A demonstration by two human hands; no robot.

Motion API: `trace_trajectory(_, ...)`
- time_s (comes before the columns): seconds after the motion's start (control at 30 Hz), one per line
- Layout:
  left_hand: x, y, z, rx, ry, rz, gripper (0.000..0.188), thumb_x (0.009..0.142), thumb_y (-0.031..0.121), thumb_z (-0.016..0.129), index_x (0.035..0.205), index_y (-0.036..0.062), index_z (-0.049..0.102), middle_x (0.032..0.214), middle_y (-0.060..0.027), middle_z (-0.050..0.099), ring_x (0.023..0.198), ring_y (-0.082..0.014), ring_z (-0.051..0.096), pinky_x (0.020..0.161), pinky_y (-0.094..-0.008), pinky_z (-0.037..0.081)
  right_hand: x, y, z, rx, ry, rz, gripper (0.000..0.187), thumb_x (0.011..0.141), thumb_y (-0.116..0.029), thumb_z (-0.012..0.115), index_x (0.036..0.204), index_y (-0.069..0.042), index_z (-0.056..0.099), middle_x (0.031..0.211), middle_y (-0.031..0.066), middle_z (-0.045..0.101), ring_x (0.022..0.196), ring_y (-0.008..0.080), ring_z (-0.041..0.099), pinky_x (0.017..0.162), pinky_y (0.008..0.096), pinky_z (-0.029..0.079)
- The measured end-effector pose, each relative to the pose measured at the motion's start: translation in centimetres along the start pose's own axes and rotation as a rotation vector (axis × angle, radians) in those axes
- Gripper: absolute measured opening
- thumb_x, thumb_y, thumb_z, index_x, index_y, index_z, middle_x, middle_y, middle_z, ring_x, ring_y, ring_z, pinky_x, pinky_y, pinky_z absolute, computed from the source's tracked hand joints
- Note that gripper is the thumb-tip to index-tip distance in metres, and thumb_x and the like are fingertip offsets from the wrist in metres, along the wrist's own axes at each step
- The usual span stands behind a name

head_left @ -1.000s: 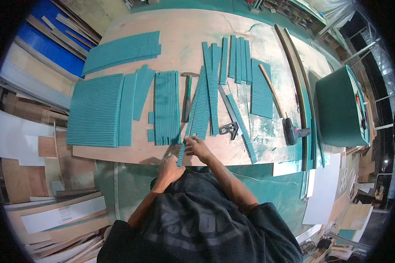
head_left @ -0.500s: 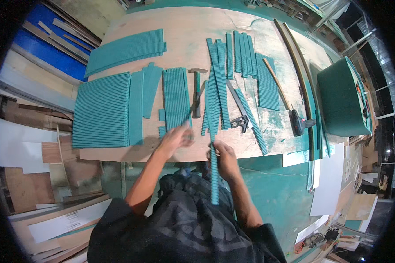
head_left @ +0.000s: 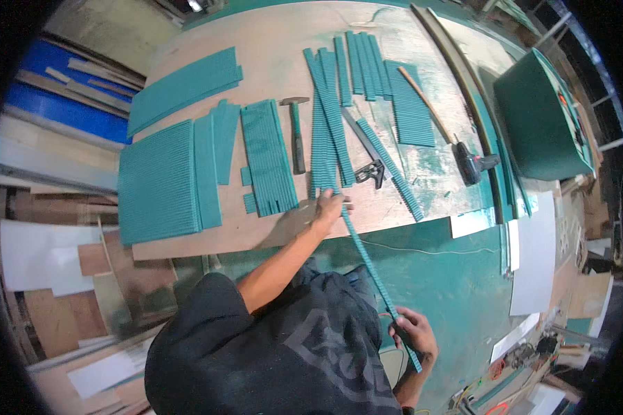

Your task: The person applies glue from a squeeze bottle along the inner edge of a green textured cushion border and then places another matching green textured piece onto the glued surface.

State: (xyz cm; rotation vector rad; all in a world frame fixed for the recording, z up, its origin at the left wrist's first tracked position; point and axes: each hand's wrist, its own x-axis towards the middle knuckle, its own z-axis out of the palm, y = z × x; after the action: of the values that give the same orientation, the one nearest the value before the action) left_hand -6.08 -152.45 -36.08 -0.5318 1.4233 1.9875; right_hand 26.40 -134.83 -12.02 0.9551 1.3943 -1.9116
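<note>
A narrow ribbed teal strip (head_left: 369,261) slants from the table's front edge down to my right. My left hand (head_left: 329,211) grips its upper end, beside the near ends of several loose ribbed strips (head_left: 323,149). Lower right, away from the table, my right hand (head_left: 414,334) has its fingers closed round the strip near the other end. Left of the loose strips lie a hammer (head_left: 297,135) with its head away from me and a ribbed teal panel (head_left: 268,159). A black-headed combination square (head_left: 369,174) rests right of my left hand, next to another strip (head_left: 391,171).
Stacked ribbed panels (head_left: 158,183) cover the table's left side. At right are a wooden stick (head_left: 426,104), a cordless drill (head_left: 468,164), long rails (head_left: 457,69) and a large green bin (head_left: 540,117). Boards (head_left: 107,366) lean at lower left.
My right hand has slid down and right to the strip's lower end, and the strip now slants. My left hand has moved right and taken hold of its upper part. The view has turned slightly.
</note>
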Motion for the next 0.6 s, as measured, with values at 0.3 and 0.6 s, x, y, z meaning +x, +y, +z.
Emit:
trace_trajectory(0.3, -0.8, 2.9, 10.0, 0.071, -0.221, 0.287, 0.019, 0.106, 0.013, 0.06, 0.121, 0.0014, 0.058, 0.099, -0.0114, 0.07, 0.08, -0.0208, 0.073, 0.067, -0.0363, 0.066, -6.5, 1.1, -14.2, -0.165, -0.084, -0.059, 0.057, 0.101, -0.024, 0.076, 0.152, -0.007, 0.057, 0.094, 0.0016, 0.073, 0.072, 0.0097, 0.061, 0.063, 0.0286, 0.049)
trace_trajectory(0.6, -6.2, 4.7, 35.6, 0.223, -0.231, 0.508, 0.052, 0.11, 0.015, 0.054, 0.154, -0.0078, 0.039, 0.111, -0.0129, 0.064, 0.092, -0.021, 0.068, 0.079, -0.0357, 0.062, -12.6, 1.6, -37.9, -0.218, 0.295, -0.478, 0.037, 0.101, -0.019, 0.076, 0.133, -0.003, 0.068, 0.096, 0.001, 0.073, 0.079, 0.007, 0.059, 0.066, 0.0256, 0.048)
